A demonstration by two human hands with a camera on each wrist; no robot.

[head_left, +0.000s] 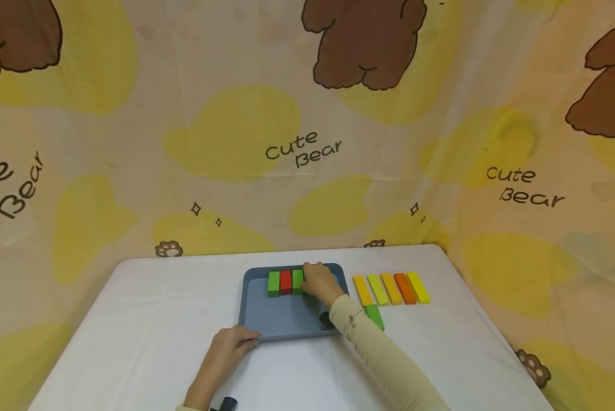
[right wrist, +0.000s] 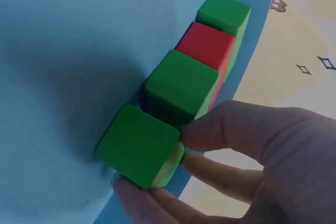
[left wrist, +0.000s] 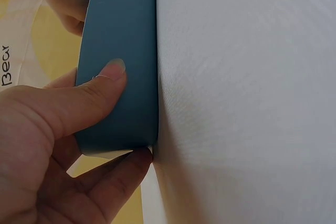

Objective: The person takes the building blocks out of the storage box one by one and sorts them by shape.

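Your right hand (right wrist: 247, 166) pinches a green block (right wrist: 139, 148) at the end of the row in the tray (head_left: 286, 319); press it flush against the next green block (right wrist: 181, 85) and the far rim before letting go. Your left hand (left wrist: 58, 129) clamps the tray's near corner, thumb on top, so keep it steady. Beyond your grip the row runs green, red (right wrist: 207, 45), green (right wrist: 224, 11).
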